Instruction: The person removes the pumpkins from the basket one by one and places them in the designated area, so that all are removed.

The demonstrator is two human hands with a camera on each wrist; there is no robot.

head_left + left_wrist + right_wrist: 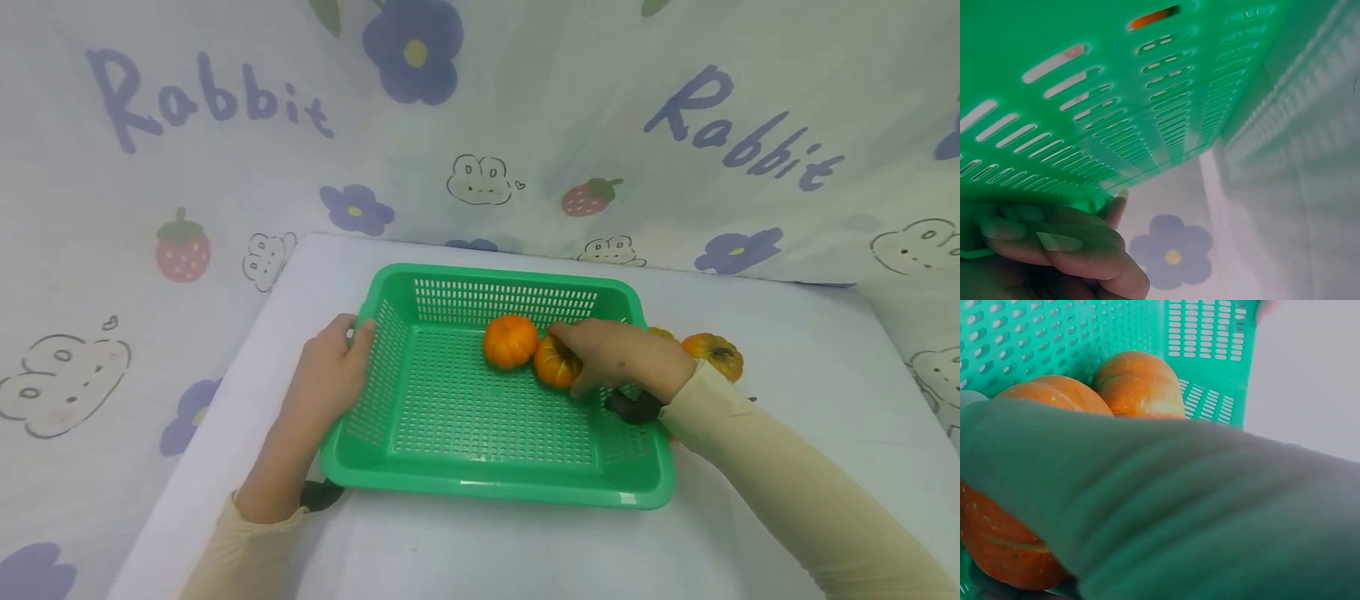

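Note:
My left hand (333, 367) grips the left rim of a green plastic basket (495, 490), its thumb over the rim. From below, the left wrist view shows the curled fingers (1091, 253) of that hand beneath the rim. My right hand (615, 354) reaches over the basket's right side and holds a small orange-and-yellow pumpkin (553, 367) low inside it, partly covered by the fingers. Just left of this one, a brighter orange pumpkin (511, 342) sits on the basket floor. In the right wrist view, the hand (1166, 500) crosses in front of orange pumpkins.
Outside the basket to the right, an orange-green pumpkin (712, 357) rests on the white table (810, 400), with a yellowish one (662, 333) partly hidden beside it. Behind the table hangs a cloth (525, 125) printed with rabbits, flowers and strawberries.

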